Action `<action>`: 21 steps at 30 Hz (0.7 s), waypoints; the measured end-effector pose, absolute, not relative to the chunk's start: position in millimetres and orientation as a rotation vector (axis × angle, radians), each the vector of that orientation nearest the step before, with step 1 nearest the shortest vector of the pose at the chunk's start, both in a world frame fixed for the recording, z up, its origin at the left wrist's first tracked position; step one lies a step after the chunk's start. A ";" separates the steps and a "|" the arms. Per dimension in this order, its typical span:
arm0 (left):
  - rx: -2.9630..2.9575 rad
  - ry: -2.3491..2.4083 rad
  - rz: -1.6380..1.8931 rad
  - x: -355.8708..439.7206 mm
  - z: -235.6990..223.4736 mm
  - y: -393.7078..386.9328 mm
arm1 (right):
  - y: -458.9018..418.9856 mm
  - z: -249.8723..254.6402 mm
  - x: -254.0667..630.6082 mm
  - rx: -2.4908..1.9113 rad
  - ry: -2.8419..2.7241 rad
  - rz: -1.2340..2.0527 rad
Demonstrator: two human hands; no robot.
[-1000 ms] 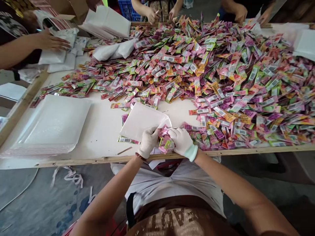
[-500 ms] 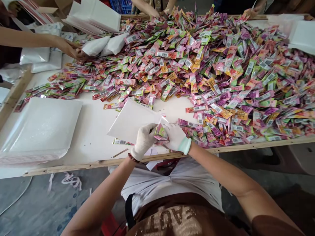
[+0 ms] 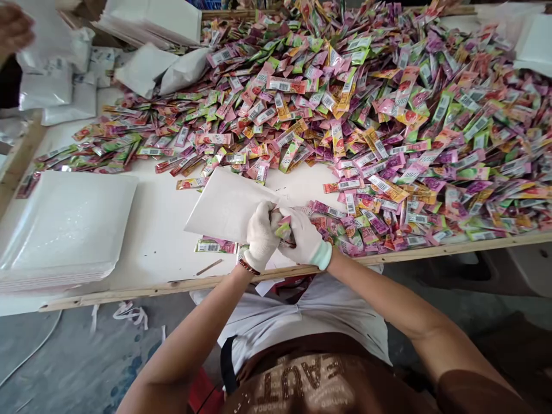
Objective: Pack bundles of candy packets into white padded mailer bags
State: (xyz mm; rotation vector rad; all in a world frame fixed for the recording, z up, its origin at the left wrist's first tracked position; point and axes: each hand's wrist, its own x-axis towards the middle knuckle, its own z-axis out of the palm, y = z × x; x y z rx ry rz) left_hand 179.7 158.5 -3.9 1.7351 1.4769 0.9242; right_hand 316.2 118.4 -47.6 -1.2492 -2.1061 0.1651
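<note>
Both my hands wear white gloves and meet at the table's near edge. My left hand (image 3: 261, 236) is closed on the open end of a white mailer envelope (image 3: 226, 204) that lies flat on the table. My right hand (image 3: 304, 237) is closed round a bunch of colourful sachets (image 3: 283, 228), pressed against the envelope's mouth. Only a small part of the bunch shows between the gloves. A huge heap of loose sachets (image 3: 388, 115) covers the table to the right and behind.
A stack of white envelopes (image 3: 64, 230) lies at the left on the white table (image 3: 159, 230). More white envelopes (image 3: 150, 20) and filled packs (image 3: 164, 69) sit at the back left. Another person's hand (image 3: 15, 26) shows top left. A wooden rail (image 3: 431, 250) edges the table.
My hands have drawn together and the bunch of sachets has gone further into the envelope's mouth; less of it shows. The other person's arm at the left has pulled back.
</note>
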 end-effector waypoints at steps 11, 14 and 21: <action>2.237 1.717 0.357 138.7 30.6 166.8 | 132.5 -11.0 310.0 -1.638 -2.464 0.302; 2.320 1.704 0.378 150.4 38.8 159.5 | 140.7 3.0 294.0 -1.813 -2.526 0.277; 2.311 1.558 0.645 164.1 19.3 144.7 | 155.5 7.8 304.7 -1.723 -2.569 0.506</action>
